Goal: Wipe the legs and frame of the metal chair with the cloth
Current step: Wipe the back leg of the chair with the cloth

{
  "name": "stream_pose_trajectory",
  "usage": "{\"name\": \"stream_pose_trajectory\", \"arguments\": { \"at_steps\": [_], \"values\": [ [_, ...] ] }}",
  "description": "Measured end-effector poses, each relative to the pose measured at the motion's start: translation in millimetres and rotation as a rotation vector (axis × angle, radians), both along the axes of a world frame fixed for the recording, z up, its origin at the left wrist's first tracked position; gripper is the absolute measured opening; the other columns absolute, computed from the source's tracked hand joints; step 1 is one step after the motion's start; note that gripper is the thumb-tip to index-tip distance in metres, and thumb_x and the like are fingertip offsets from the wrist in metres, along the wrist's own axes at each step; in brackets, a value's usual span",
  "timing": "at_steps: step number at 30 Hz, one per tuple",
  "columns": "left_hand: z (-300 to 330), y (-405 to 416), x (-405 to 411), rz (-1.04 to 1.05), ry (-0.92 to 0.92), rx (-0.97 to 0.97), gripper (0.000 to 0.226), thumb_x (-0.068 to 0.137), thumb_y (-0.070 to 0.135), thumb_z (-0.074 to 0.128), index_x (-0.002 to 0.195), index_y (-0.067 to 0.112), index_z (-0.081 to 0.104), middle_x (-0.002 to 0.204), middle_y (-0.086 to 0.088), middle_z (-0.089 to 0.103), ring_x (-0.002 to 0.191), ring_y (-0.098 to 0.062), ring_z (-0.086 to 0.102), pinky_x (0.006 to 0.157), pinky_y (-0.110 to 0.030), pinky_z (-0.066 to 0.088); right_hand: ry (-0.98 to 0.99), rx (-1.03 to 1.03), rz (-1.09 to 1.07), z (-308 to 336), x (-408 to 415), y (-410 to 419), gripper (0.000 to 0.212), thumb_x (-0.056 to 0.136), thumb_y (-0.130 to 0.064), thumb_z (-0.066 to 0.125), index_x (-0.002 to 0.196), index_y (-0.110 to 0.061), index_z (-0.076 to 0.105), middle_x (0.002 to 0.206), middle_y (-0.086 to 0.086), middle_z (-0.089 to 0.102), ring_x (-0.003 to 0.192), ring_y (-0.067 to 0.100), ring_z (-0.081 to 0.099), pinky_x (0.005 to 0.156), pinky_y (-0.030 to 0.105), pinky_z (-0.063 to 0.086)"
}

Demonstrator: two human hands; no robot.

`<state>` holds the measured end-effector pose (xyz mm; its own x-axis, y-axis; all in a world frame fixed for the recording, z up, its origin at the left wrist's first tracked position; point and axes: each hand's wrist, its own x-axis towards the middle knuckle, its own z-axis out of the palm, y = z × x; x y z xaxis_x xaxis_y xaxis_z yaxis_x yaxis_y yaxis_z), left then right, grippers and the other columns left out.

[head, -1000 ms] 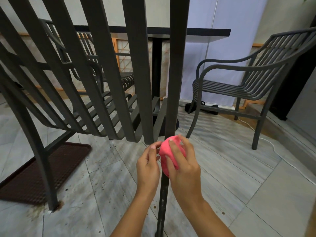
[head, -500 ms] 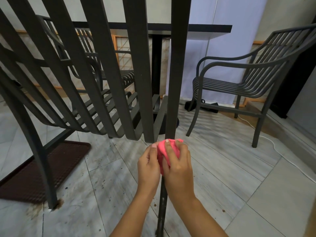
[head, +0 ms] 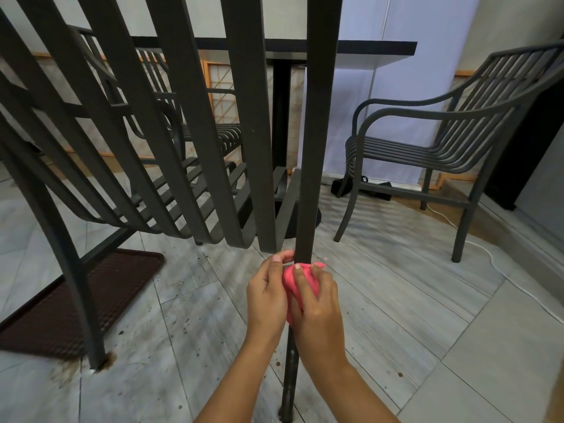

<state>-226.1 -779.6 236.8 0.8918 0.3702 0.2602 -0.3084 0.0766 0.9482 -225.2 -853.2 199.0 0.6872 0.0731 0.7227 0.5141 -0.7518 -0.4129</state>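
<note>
A dark metal chair (head: 250, 141) with slatted back and seat fills the near left. Its rear leg (head: 308, 184) runs straight down the middle to the tiled floor. A pink cloth (head: 290, 279) is wrapped round that leg just below the seat. My right hand (head: 317, 303) grips the cloth against the leg from the right. My left hand (head: 267, 294) holds the leg and the cloth's edge from the left, thumb and fingertips touching the metal. The leg behind the hands is hidden.
A second metal chair (head: 427, 148) stands at the right, a third (head: 171, 117) behind the near one. A dark pedestal table (head: 280, 117) is between them. A brown mat (head: 76, 303) lies at the left, a white cable (head: 500, 270) along the right floor.
Both hands and the cloth have stayed at about the same height on the leg; the right hand's fingers have shifted slightly over the cloth.
</note>
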Motion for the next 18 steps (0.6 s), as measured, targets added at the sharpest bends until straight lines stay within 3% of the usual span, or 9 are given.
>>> {"name": "stream_pose_trajectory", "arguments": {
  "at_steps": [7,10,12,14,16,18],
  "values": [
    [-1,0,-1,-0.009,-0.015,0.004,0.031,0.099,0.022,0.037,0.095,0.032,0.066,0.087,0.024,0.07,0.086,0.005,0.065,0.066,-0.007,0.048,0.041,-0.031,0.024,-15,-4,-4,0.055,0.071,-0.01,0.079,0.121,-0.006,0.058,0.115,0.016,0.058,0.095,0.025,0.061,0.063,0.031,0.059],
    [-2,1,0,-0.019,-0.021,0.014,0.032,0.099,0.021,0.038,0.094,0.033,0.067,0.091,0.021,0.071,0.091,0.002,0.065,0.072,-0.011,0.05,0.139,0.059,0.063,-23,-5,-7,0.046,0.082,-0.01,0.069,0.125,-0.013,0.055,0.124,0.013,0.052,0.107,0.026,0.055,0.077,0.039,0.056],
    [-4,1,1,-0.028,-0.021,0.021,0.031,0.099,0.022,0.039,0.095,0.033,0.067,0.095,0.016,0.071,0.095,-0.003,0.065,0.078,-0.018,0.052,0.201,0.129,0.104,-27,-5,-12,0.04,0.087,-0.015,0.059,0.125,-0.026,0.052,0.132,0.008,0.046,0.116,0.026,0.048,0.09,0.042,0.048],
    [-6,1,2,-0.028,-0.015,0.027,0.029,0.098,0.021,0.041,0.098,0.031,0.068,0.099,0.013,0.071,0.099,-0.006,0.064,0.085,-0.023,0.052,0.134,0.15,0.145,-26,-7,-17,0.038,0.088,-0.02,0.057,0.122,-0.036,0.047,0.132,0.0,0.043,0.116,0.012,0.047,0.092,0.034,0.048],
    [-9,2,3,-0.022,-0.016,0.043,0.025,0.096,0.019,0.046,0.099,0.031,0.067,0.1,0.017,0.07,0.101,-0.003,0.063,0.086,-0.022,0.052,0.065,0.135,0.157,-21,-11,-22,0.033,0.088,-0.024,0.058,0.12,-0.03,0.054,0.128,-0.01,0.038,0.111,-0.006,0.042,0.087,0.012,0.045],
    [-12,3,5,-0.015,-0.02,0.075,0.02,0.093,0.021,0.052,0.1,0.034,0.066,0.099,0.021,0.069,0.1,0.0,0.062,0.084,-0.02,0.052,0.048,0.114,0.159,-21,-14,-27,0.038,0.084,-0.016,0.065,0.12,-0.022,0.055,0.124,-0.013,0.035,0.106,-0.009,0.042,0.082,0.002,0.041]
  ]
}}
